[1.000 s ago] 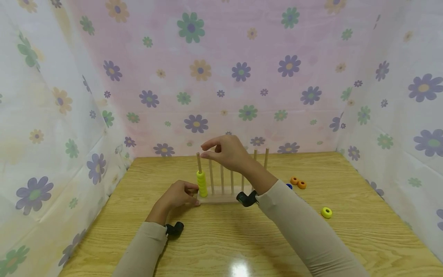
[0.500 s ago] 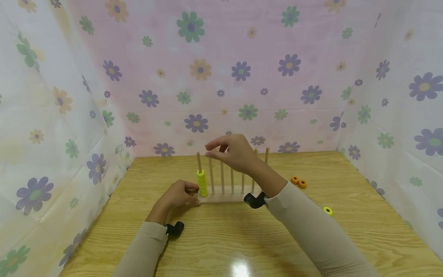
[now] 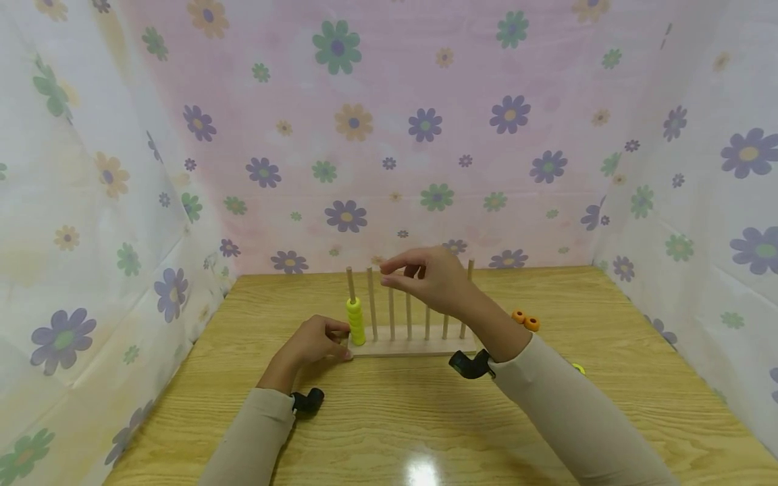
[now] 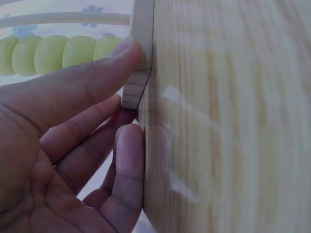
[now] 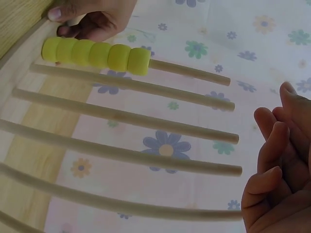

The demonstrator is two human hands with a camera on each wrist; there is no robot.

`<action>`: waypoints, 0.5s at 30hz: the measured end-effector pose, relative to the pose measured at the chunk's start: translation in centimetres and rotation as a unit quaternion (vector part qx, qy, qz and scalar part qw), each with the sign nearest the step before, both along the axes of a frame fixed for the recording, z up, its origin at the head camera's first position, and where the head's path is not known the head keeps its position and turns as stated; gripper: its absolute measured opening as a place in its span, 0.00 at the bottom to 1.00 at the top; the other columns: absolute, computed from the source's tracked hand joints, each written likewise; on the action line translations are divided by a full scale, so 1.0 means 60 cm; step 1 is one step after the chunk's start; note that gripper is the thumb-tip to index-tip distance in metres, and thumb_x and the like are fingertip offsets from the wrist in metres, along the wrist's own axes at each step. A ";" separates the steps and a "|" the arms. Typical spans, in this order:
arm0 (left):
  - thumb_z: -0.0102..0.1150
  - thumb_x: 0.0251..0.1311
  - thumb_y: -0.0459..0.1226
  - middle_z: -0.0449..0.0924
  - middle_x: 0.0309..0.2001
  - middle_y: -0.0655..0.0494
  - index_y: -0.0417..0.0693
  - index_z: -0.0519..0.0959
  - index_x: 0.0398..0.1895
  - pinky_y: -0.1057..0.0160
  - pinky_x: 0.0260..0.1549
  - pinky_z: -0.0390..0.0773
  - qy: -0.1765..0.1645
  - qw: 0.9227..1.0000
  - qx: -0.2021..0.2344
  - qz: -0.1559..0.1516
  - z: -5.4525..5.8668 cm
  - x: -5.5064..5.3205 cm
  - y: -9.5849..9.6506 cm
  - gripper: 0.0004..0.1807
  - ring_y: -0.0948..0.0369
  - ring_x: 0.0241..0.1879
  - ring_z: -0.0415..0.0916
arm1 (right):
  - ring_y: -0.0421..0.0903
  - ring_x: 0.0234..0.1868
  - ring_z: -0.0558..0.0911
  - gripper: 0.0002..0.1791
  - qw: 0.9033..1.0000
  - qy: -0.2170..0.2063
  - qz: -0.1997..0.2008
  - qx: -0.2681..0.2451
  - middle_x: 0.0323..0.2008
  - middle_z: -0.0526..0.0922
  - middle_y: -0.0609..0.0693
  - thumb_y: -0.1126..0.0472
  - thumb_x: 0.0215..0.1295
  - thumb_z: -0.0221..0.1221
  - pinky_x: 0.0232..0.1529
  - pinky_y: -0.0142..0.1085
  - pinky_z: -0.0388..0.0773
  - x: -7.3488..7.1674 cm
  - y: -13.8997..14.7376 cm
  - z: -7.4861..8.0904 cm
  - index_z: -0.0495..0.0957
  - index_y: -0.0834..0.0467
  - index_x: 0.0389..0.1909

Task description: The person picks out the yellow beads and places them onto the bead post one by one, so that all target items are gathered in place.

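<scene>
A wooden peg stand (image 3: 413,347) with several upright pegs rests on the table. Yellow beads (image 3: 355,322) are stacked on its leftmost peg, whose bare tip rises above them. My left hand (image 3: 316,341) holds the stand's left end; in the left wrist view its thumb (image 4: 127,48) presses on the base beside the lowest bead. Over the pegs, my right hand (image 3: 437,280) hovers with thumb and index finger apart and nothing between them. In the right wrist view its curved fingers (image 5: 272,150) are beyond the peg tips.
Two orange beads (image 3: 532,324) lie on the table (image 3: 377,418) right of the stand. Another yellow bead (image 3: 579,368) shows partly behind the right sleeve (image 3: 565,398). Flowered cloth (image 3: 389,135) walls the table at the back and both sides.
My right hand has moved right, away from the beaded peg, along the row of pegs. Its forearm now covers the blue bead and most of the loose yellow one. The left hand has stayed put.
</scene>
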State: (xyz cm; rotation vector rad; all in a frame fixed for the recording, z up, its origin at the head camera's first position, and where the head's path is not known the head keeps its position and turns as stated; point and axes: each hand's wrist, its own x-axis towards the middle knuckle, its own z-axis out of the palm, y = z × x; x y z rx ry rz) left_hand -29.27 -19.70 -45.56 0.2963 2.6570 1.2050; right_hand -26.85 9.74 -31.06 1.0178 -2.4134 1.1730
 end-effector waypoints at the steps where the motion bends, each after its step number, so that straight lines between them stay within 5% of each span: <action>1: 0.84 0.47 0.39 0.87 0.47 0.59 0.54 0.87 0.58 0.53 0.50 0.81 -0.001 1.000 0.001 0.000 0.000 0.000 0.000 0.30 0.60 0.44 0.80 | 0.39 0.28 0.82 0.09 1.000 -0.002 0.000 -0.001 0.40 0.89 0.36 0.46 0.68 0.68 0.26 0.37 0.79 0.002 0.004 -0.001 0.90 0.41 0.45; 15: 0.84 0.48 0.40 0.86 0.53 0.58 0.54 0.86 0.60 0.48 0.56 0.81 -0.008 1.000 0.004 0.002 0.003 0.003 -0.001 0.32 0.58 0.52 0.82 | 0.42 0.25 0.81 0.10 0.999 -0.041 -0.004 -0.002 0.39 0.89 0.38 0.45 0.68 0.68 0.25 0.36 0.78 0.020 0.056 -0.027 0.89 0.39 0.47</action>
